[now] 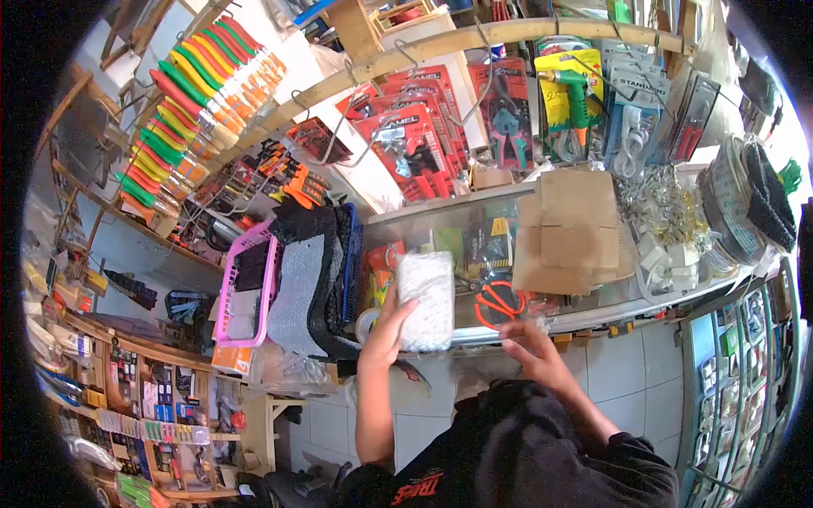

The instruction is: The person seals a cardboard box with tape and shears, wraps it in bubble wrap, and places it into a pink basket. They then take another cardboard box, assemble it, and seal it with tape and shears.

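Observation:
A white bubble-wrapped package (428, 296) stands out over the front edge of the glass counter, and my left hand (389, 328) grips it along its left side. What is inside the wrap cannot be seen. Orange-handled scissors (486, 306) lie on the counter to the right of the package. Just below their handle loops is my right hand (535, 354), its fingers apart and nothing in them. A roll of clear tape (367, 325) sits on the counter left of my left hand.
Flattened brown cardboard (569, 233) covers part of the counter (584, 306). Loose metal pieces (665, 207) pile up at right. A pink basket (227, 296) and bubble-wrap sheets (298, 292) stand at left. Carded tools (415, 135) hang from a wooden rail (517, 32) above.

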`<state>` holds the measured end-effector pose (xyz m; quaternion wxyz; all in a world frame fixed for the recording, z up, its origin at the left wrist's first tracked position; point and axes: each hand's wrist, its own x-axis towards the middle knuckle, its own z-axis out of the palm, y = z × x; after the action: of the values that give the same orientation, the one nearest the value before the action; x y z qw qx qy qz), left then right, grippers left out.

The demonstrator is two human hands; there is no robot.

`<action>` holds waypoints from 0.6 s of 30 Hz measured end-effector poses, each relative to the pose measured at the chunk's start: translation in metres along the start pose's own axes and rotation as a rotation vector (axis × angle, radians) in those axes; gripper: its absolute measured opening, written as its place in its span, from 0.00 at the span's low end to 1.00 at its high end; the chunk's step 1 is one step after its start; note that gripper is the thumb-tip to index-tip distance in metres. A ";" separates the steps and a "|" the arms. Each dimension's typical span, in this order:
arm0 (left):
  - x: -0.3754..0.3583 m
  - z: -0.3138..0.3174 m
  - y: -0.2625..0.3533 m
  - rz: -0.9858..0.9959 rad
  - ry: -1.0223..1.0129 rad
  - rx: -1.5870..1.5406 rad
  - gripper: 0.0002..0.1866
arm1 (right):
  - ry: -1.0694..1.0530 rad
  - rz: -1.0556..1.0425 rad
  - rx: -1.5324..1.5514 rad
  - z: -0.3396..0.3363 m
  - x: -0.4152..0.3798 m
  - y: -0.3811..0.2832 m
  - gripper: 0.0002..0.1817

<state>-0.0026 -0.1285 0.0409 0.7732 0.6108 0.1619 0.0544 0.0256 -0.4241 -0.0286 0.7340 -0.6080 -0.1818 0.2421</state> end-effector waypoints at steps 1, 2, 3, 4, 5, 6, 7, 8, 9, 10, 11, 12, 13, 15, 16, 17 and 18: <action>-0.010 -0.007 -0.006 -0.146 0.045 -0.178 0.38 | 0.027 0.069 0.164 0.004 0.005 0.006 0.21; -0.022 -0.016 -0.016 -0.288 0.096 -0.359 0.35 | 0.000 0.082 0.190 0.008 0.009 0.008 0.23; -0.033 -0.017 -0.030 -0.326 0.156 -0.433 0.34 | -0.035 0.096 0.219 0.014 0.015 0.008 0.24; -0.043 -0.016 -0.047 -0.364 0.218 -0.503 0.32 | -0.071 0.111 0.254 0.021 0.021 0.008 0.26; -0.051 -0.019 -0.068 -0.382 0.221 -0.495 0.31 | -0.132 0.189 0.295 0.028 0.026 0.008 0.32; -0.061 -0.021 -0.089 -0.405 0.223 -0.490 0.30 | -0.165 0.141 0.282 0.036 0.027 0.016 0.33; -0.073 -0.019 -0.102 -0.373 0.204 -0.471 0.30 | -0.200 0.088 0.266 0.047 0.030 0.029 0.35; -0.087 -0.018 -0.116 -0.341 0.191 -0.457 0.30 | -0.240 0.038 0.249 0.057 0.034 0.037 0.36; -0.101 -0.018 -0.126 -0.307 0.187 -0.448 0.30 | -0.293 0.066 0.076 0.060 0.030 0.013 0.38; -0.110 -0.017 -0.131 -0.288 0.183 -0.442 0.32 | -0.319 0.043 0.094 0.069 0.032 0.019 0.38; -0.119 -0.016 -0.134 -0.267 0.178 -0.437 0.35 | -0.345 0.020 0.110 0.078 0.031 0.029 0.39; -0.127 -0.016 -0.138 -0.248 0.169 -0.434 0.37 | -0.367 -0.002 0.124 0.085 0.030 0.036 0.39; -0.132 -0.021 -0.148 -0.223 0.123 -0.418 0.44 | -0.410 0.006 0.060 0.090 0.029 0.030 0.45; -0.138 -0.028 -0.163 -0.164 0.144 -0.383 0.45 | -0.401 0.006 -0.031 0.101 0.024 0.053 0.49; -0.137 -0.032 -0.163 -0.134 0.155 -0.364 0.45 | -0.395 0.002 -0.076 0.108 0.026 0.057 0.50; -0.136 -0.039 -0.161 -0.159 0.154 -0.395 0.45 | -0.432 0.029 -0.029 0.113 0.027 0.058 0.53; -0.134 -0.046 -0.157 -0.166 0.151 -0.408 0.46 | -0.429 0.045 -0.086 0.120 0.028 0.056 0.53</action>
<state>-0.1611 -0.1627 -0.0943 0.8683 0.4204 0.2545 0.0679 -0.0267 -0.3035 -0.0608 0.6464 -0.5771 -0.3301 0.3744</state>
